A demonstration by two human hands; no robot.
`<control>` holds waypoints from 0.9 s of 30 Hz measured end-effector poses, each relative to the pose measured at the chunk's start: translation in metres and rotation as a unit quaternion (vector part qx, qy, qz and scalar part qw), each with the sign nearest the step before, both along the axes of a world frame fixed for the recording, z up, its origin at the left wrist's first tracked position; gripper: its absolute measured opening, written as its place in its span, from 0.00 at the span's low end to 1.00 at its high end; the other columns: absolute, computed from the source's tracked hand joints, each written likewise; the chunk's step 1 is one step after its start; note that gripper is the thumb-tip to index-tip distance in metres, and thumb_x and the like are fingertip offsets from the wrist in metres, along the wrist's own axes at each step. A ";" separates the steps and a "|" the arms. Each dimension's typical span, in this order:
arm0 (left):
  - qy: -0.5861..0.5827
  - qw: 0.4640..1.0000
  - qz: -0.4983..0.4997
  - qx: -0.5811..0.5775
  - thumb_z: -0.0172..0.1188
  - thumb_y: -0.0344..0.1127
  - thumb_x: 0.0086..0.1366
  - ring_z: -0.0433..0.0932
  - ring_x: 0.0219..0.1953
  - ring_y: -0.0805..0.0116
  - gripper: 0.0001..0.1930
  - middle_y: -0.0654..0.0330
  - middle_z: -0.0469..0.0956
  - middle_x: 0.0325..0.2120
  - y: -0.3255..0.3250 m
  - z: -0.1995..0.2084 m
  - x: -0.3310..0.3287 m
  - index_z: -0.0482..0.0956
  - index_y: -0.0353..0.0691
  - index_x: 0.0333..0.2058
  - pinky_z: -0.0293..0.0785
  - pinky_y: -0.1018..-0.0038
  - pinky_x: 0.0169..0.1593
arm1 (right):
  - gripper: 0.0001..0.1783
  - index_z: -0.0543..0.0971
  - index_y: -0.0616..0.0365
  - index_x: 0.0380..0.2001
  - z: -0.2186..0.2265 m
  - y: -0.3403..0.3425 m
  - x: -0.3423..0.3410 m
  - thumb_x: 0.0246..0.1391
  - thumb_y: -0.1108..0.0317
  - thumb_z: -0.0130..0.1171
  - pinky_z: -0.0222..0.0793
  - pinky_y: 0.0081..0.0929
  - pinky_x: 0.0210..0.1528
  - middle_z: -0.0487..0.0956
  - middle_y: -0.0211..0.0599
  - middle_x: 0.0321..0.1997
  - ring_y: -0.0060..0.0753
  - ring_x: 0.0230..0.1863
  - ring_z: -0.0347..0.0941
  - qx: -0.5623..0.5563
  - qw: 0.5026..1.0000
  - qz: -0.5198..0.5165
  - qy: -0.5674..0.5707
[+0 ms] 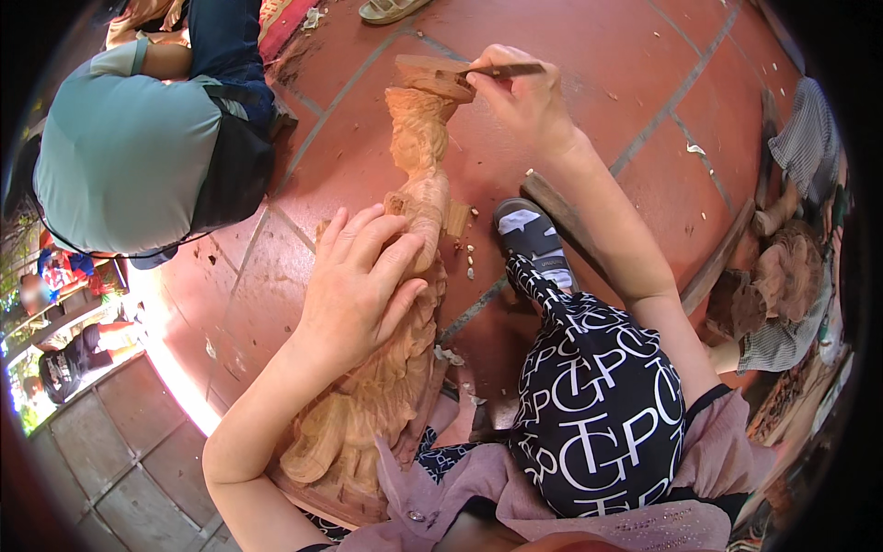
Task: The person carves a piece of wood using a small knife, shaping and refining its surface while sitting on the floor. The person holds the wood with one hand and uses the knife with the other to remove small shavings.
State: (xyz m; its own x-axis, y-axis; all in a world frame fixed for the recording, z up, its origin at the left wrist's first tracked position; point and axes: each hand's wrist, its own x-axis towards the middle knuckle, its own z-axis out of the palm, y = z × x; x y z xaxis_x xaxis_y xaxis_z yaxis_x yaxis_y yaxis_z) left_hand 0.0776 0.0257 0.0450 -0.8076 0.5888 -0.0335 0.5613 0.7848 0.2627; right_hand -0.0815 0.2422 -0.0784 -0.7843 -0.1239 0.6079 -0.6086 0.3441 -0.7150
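A carved figure of pale brown wood (421,189) stretches away from me, its head at the far end and its wide, draped base close to my body. My left hand (354,281) lies on the figure's upper body with the fingers spread. At the far end, my right hand (533,103) pinches a thin brown stick-like tool (515,70). The tool's tip meets the rough wooden block (425,74) above the carved head. I cannot make out what kind of tip it has.
A crouching person in a light green shirt (129,156) is at the left. Wood pieces (782,276) and striped cloth (805,138) lie at the right. My sandalled foot (533,241) rests on red tiles (635,55) scattered with chips. Another sandal (391,9) is at the top.
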 end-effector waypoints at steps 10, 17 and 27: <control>0.000 0.994 0.020 0.105 0.62 0.32 0.51 0.72 0.49 0.54 0.19 0.55 0.75 0.42 -0.009 -0.013 0.000 0.76 0.39 0.45 0.66 0.60 0.52 | 0.03 0.78 0.62 0.29 0.010 0.026 -0.034 0.52 0.75 0.61 0.77 0.24 0.33 0.80 0.36 0.24 0.28 0.29 0.79 -0.121 0.919 0.190 -0.325; -0.018 0.992 0.035 0.118 0.63 0.29 0.50 0.72 0.51 0.50 0.20 0.55 0.76 0.44 -0.012 -0.014 0.003 0.76 0.39 0.45 0.67 0.58 0.53 | 0.04 0.78 0.64 0.32 -0.003 0.028 0.009 0.53 0.75 0.63 0.76 0.21 0.34 0.81 0.32 0.27 0.18 0.30 0.77 -0.140 0.964 0.056 -0.217; 0.012 0.988 0.022 0.153 0.61 0.29 0.51 0.73 0.48 0.55 0.15 0.55 0.76 0.41 -0.012 -0.015 0.001 0.77 0.38 0.41 0.67 0.62 0.49 | 0.04 0.78 0.60 0.31 -0.001 -0.001 -0.001 0.51 0.74 0.62 0.72 0.23 0.31 0.79 0.37 0.28 0.29 0.28 0.77 0.048 0.999 0.016 -0.006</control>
State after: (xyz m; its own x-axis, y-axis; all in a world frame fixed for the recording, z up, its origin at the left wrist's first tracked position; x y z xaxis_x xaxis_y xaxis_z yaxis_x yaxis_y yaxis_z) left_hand 0.0791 0.0141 0.0301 -0.8315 0.5321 0.1598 0.5365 0.6944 0.4795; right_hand -0.0823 0.2411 -0.0790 -0.7856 -0.2070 0.5830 -0.6127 0.3913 -0.6867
